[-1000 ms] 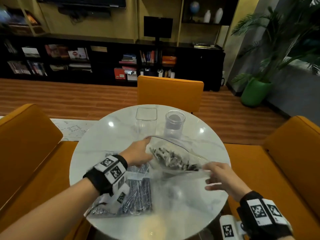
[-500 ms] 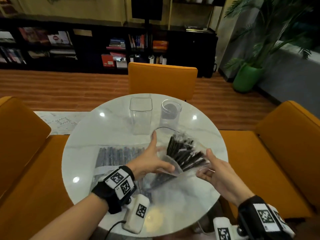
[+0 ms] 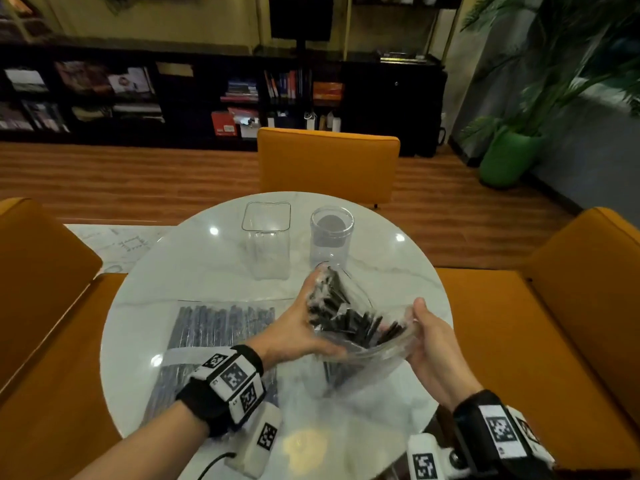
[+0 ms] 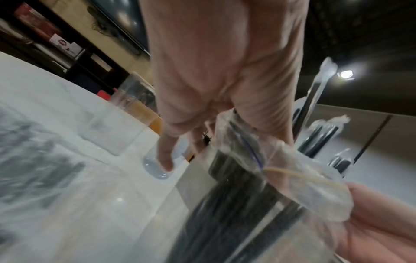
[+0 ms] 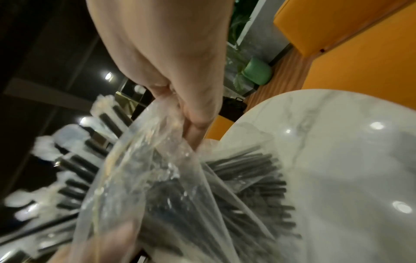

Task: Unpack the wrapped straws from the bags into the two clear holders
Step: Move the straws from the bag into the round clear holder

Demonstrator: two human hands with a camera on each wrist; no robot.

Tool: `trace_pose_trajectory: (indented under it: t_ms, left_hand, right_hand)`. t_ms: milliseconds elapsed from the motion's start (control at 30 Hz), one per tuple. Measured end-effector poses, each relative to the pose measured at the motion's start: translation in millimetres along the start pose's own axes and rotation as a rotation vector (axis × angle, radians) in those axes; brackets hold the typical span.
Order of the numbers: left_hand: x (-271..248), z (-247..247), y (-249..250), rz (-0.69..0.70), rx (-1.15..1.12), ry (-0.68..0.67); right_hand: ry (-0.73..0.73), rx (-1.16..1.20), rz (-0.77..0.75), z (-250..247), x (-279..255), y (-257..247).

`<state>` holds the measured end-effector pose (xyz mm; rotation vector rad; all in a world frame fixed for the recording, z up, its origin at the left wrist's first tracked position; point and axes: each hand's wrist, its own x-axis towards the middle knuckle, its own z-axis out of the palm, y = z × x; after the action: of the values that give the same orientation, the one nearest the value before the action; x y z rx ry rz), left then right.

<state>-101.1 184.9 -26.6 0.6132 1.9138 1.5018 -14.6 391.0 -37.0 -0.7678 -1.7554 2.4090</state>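
A clear plastic bag (image 3: 388, 344) full of black wrapped straws (image 3: 349, 323) is held up over the round marble table (image 3: 398, 268), its mouth wide open towards me. My left hand (image 3: 298, 327) clasps the bag's left side, fingers lying along the straws and the thumb underneath. In the left wrist view the bag's plastic (image 4: 310, 181) comes out from between the fingers. My right hand (image 3: 429, 341) pinches the bag's right rim, plainly seen in the right wrist view (image 5: 193, 122). The square holder (image 3: 266, 240) and the round holder (image 3: 331, 237) stand just beyond, both without straws.
A second bag of straws (image 3: 221, 327) lies flat on the table to the left, partly under my left wrist. Orange chairs (image 3: 329, 161) ring the table. A green planter (image 3: 505, 161) stands at the far right, dark shelves along the back wall.
The bag has been lifted off the table and its mouth pulled wider. My left hand moved from the far rim to the bag's left side. The straws now point up towards me.
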Motion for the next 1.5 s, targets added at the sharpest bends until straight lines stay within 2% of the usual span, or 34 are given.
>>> trace_pose_trajectory:
  t_ms: [67,167,267,367,467,567,667,733,767,833,900,933,1000,1133,1333,1500]
  left_hand:
    - [18,12,6,0.105,-0.098,0.087]
    - [40,26,4,0.177,-0.156,0.262]
    - [50,32,-16,0.105,-0.156,0.374]
    - [51,40,-35,0.01,-0.124,0.373]
    - [56,49,-42,-0.056,-0.164,0.35]
    - [64,48,-38,-0.073,-0.169,0.471]
    - [64,36,-33,-0.097,-0.114,0.548]
    - [59,25,-31,-0.105,-0.109,0.583]
    - [57,21,-28,-0.105,-0.109,0.597]
    - [56,16,-24,-0.096,-0.124,0.621]
    - [56,17,-19,-0.058,-0.138,0.657]
    - [57,18,-16,-0.033,-0.147,0.683]
    - [58,21,-13,0.011,-0.196,0.725]
    - [59,25,-18,0.048,-0.28,0.734]
    - [57,19,-25,0.059,-0.253,0.731]
    - [55,6,-18,0.069,-0.217,0.684]
  right_hand:
    - [0.024,0.01,-0.02,-12,20,-5]
    - [0.037,0.016,-0.027,-33,46,-16]
    - [-0.092,-0.134,0.021,-46,66,-12]
    - [-0.27,-0.242,0.112,-42,80,-5]
    - [-0.305,-0.275,0.105,-34,93,-4]
    - [-0.298,-0.249,0.114,-32,106,-8]
    - [-0.149,-0.401,-0.055,-36,110,-21]
    - [-0.014,-0.471,-0.318,-39,101,-35]
    - [-0.014,-0.456,-0.431,-37,93,-44]
    - [-0.184,-0.421,-0.476,-27,82,-53]
    - [-0.408,-0.414,-0.344,-11,80,-53]
    - [-0.478,-0.432,-0.294,-2,81,-51]
    - [-0.526,-0.452,-0.252,16,83,-45]
    - [-0.418,-0.392,-0.27,40,98,-25]
    - [-0.105,-0.182,-0.201,48,118,-8]
    - [-0.098,-0.285,-0.366,50,115,-17]
